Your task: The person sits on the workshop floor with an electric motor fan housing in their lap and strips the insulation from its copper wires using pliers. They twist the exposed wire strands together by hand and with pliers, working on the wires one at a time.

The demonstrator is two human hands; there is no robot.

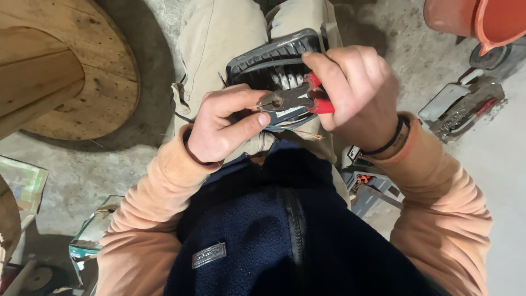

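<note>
On the person's lap, above a concrete floor point(482, 181), a black ribbed lamp housing point(274, 55) rested on the beige trousers, with a wooden cable spool point(71, 77) off to one side. The right hand point(356, 93) was wrapped around red-handled pliers point(298, 98). The left hand point(224, 123) pinched thin wires point(298, 131) (bare copper at one end) beside the pliers' nose.

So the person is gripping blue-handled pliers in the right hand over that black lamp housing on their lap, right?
Not quite: the head view shows the pliers have red handles, not blue. The right hand does hold them over the black lamp housing on the lap.
</note>
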